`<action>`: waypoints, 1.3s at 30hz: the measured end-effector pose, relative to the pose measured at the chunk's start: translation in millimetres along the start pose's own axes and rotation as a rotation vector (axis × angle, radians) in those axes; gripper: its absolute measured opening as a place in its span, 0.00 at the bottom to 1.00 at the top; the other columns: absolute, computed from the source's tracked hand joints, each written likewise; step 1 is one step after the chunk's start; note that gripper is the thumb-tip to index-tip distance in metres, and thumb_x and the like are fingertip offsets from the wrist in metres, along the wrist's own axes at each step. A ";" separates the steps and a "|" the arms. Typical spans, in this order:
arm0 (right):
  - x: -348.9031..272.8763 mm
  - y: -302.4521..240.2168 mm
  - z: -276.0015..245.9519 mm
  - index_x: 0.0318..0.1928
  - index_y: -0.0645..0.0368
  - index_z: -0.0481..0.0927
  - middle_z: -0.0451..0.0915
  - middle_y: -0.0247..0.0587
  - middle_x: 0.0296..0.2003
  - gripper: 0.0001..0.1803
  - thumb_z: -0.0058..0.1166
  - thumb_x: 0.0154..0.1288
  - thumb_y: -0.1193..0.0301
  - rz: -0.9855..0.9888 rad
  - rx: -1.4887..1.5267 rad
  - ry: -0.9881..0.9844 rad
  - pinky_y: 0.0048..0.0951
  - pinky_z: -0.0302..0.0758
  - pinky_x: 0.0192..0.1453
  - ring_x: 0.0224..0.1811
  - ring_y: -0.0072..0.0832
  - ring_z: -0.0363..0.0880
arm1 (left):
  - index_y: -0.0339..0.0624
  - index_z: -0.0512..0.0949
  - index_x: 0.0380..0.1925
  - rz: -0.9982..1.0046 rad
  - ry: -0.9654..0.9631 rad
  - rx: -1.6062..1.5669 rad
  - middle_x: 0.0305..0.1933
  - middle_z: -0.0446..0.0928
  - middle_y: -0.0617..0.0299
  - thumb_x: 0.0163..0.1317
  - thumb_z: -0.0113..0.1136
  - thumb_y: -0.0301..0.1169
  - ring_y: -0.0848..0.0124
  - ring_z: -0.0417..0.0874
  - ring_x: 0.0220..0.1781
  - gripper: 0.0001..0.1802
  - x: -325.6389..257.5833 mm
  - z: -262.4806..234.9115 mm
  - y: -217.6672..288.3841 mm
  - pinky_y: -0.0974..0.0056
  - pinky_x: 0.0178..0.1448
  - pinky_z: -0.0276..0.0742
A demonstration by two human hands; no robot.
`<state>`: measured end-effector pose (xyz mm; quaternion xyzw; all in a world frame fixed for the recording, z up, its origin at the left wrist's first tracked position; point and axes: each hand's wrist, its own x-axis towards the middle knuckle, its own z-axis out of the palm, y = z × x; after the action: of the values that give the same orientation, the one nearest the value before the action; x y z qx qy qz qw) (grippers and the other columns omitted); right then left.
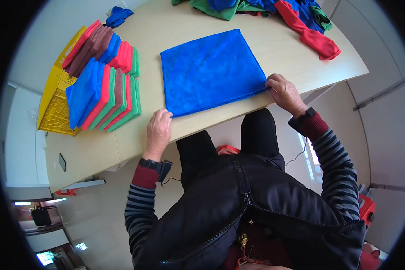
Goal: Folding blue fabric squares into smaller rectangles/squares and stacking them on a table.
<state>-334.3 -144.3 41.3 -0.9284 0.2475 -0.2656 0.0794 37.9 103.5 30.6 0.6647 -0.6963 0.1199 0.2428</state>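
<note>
A blue cloth (211, 69) lies flat as a rough square on the pale wooden table (139, 90), its near edge close to the table's front edge. My left hand (159, 130) pinches the near left corner of this cloth, fingertips pressed together. At the near right corner, my right hand (284, 93) grips the cloth between thumb and curled fingers. Both wrists wear dark bands below striped sleeves.
On the left, folded cloths (105, 96) in blue, red, green and brown stand in rows beside a yellow plastic crate (58, 99). Loose cloths (308, 38) are heaped at the far right. A dark flat phone-like object (62, 162) lies near the left front edge.
</note>
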 end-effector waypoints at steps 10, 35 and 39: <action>-20.6 -14.7 -15.5 0.37 0.59 0.79 0.80 0.42 0.41 0.07 0.58 0.58 0.81 0.030 -0.075 -0.111 0.37 0.81 0.50 0.47 0.41 0.80 | 0.38 0.77 0.39 -0.002 -0.029 -0.039 0.43 0.76 0.53 0.60 0.60 0.21 0.53 0.80 0.46 0.07 -24.4 -9.9 25.6 0.53 0.50 0.77; 138.1 -123.5 100.6 0.77 0.45 0.58 0.51 0.43 0.78 0.39 0.43 0.73 0.42 -0.127 -0.156 -0.604 0.61 0.51 0.77 0.80 0.48 0.47 | 0.34 0.71 0.62 -0.185 -0.041 0.021 0.62 0.73 0.43 0.68 0.56 0.31 0.48 0.72 0.65 0.24 40.2 48.2 -54.9 0.51 0.68 0.68; 127.3 -85.7 83.4 0.77 0.44 0.57 0.52 0.43 0.78 0.38 0.44 0.73 0.43 -0.117 -0.225 -0.652 0.58 0.52 0.78 0.80 0.47 0.47 | 0.35 0.73 0.60 -0.281 0.000 -0.058 0.55 0.77 0.46 0.65 0.60 0.31 0.49 0.76 0.58 0.24 44.7 47.4 -55.4 0.51 0.62 0.72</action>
<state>-160.4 -132.7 52.4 -0.9799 0.1834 0.0700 0.0360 84.0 36.7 3.8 0.7484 -0.5995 0.0647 0.2764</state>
